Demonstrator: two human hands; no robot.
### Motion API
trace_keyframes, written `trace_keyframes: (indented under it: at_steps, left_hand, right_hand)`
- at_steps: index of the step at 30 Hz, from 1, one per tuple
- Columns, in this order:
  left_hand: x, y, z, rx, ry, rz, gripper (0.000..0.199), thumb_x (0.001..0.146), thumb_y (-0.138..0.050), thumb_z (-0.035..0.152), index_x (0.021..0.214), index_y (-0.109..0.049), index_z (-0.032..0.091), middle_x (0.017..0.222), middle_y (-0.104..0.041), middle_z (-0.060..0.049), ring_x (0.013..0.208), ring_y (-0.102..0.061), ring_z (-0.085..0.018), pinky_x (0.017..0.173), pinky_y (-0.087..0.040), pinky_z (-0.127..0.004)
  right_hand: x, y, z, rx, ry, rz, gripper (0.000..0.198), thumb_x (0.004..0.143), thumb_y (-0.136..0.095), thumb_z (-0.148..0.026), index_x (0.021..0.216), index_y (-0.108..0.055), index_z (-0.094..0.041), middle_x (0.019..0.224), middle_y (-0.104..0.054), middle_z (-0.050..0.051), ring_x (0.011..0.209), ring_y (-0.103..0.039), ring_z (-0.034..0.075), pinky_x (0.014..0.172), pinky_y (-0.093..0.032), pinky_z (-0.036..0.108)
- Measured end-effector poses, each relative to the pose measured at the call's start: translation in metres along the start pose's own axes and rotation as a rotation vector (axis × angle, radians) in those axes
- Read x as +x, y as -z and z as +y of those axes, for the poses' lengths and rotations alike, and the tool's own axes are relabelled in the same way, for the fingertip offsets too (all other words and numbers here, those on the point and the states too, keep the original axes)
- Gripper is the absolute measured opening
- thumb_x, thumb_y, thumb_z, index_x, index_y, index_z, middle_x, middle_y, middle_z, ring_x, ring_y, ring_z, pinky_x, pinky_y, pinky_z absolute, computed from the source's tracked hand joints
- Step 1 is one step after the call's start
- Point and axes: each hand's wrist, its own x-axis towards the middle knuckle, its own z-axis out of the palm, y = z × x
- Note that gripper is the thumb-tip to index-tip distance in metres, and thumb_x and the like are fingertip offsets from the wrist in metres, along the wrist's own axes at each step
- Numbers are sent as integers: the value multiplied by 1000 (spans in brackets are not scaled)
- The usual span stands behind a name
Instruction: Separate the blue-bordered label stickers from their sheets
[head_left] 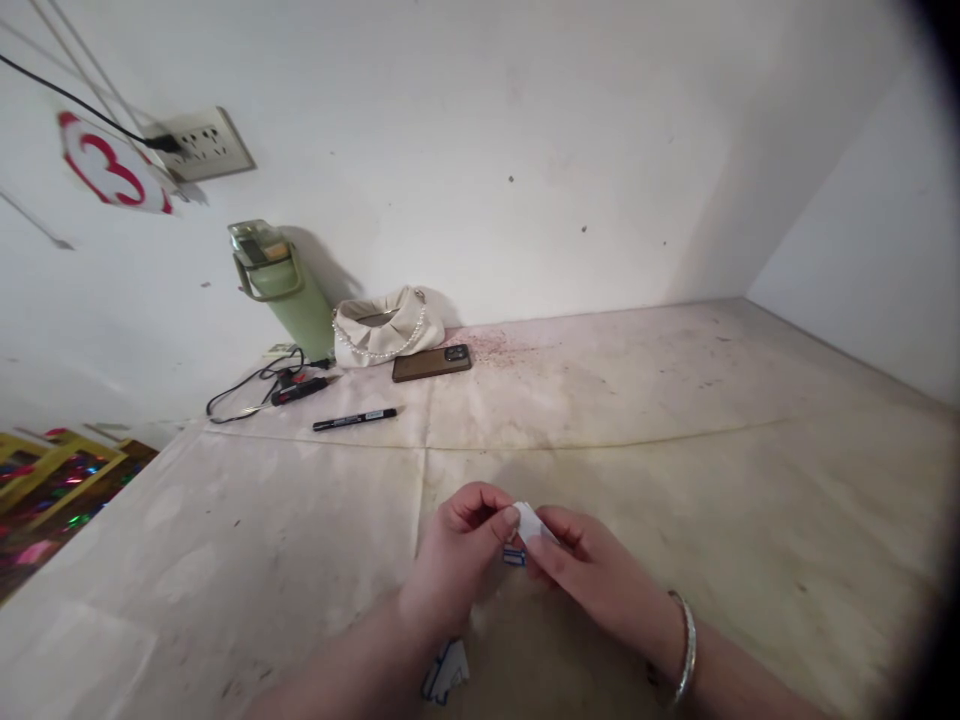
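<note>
Between my two hands is a small folded piece of white paper [531,522]. My left hand [466,540] pinches its left edge between thumb and fingers. From the other side, my right hand [589,560] grips it, thumb laid along the paper; a silver bangle [686,650] circles that wrist. Just below the paper a small blue-and-white printed bit [514,555] shows; I cannot tell whether it belongs to the same piece. Under my left forearm lies another blue-and-white paper scrap [448,672], partly hidden by the arm.
On the cloth-covered table [675,420] lie a black marker [354,420], a phone [431,364] and a dark corded tool [300,390]. A cream bag [390,325] and a green bottle [289,295] stand by the wall. Shiny boxes [67,490] sit beyond the left edge.
</note>
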Motion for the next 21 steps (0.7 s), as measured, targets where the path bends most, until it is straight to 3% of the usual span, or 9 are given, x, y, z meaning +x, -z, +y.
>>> trace_keyframes:
  at_steps: [4,7,11,16,21]
  left_hand:
    - [-2,-1,2,-217,87,-194,15,86,-56,29,79,-53,16,56,-55,2,53,-56,-13,56,-42,-27]
    - [-2,-1,3,-275,132,-259,18,85,-57,30,76,-52,16,54,-52,2,52,-55,-13,54,-42,-26]
    - [-2,-1,3,-302,202,-253,18,81,-62,31,77,-54,16,53,-51,3,46,-52,-11,48,-41,-24]
    - [-1,1,2,-236,233,-184,21,78,-65,33,76,-54,15,54,-55,2,43,-50,-9,45,-36,-21]
    - [1,1,0,-165,132,-72,22,74,-70,31,71,-55,15,64,-55,2,56,-52,-9,56,-39,-21]
  right_hand:
    - [-4,-1,2,444,-45,-113,53,87,-31,-63,84,-61,-19,78,-61,5,68,-54,15,56,-39,26]
    - [-5,-2,-1,631,-130,-164,48,88,-36,-58,84,-64,-19,78,-63,5,67,-56,14,55,-38,24]
    - [-5,0,-2,542,-131,-186,33,83,-55,-48,84,-66,-17,76,-63,3,65,-56,12,56,-37,23]
    - [-5,1,-4,365,-102,-184,32,83,-54,-48,80,-65,-17,70,-61,1,61,-53,11,59,-38,25]
    - [-2,1,-7,65,-68,-26,26,83,-53,-39,69,-58,-18,61,-54,-2,57,-46,11,56,-36,25]
